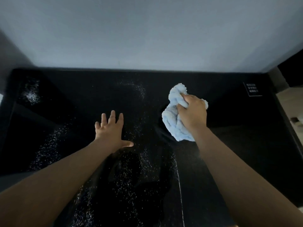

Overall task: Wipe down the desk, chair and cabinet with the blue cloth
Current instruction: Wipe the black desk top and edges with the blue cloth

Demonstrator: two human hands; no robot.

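A black desk (78,89) fills the view, its glossy top speckled with white dust. My right hand (191,112) is shut on a bunched light blue cloth (173,118), holding it at the desk's right-centre; whether the cloth touches the top I cannot tell. My left hand (111,128) lies flat on the desk to the left of the cloth, fingers spread, holding nothing. A dark shape below my hands, perhaps the chair (136,181), is dusted with white specks and hard to make out.
A pale wall (147,33) rises right behind the desk's far edge. A small white-printed label (252,89) sits at the desk's far right corner. Past the right edge is a strip of light floor (290,105). Dust patches lie at the far left.
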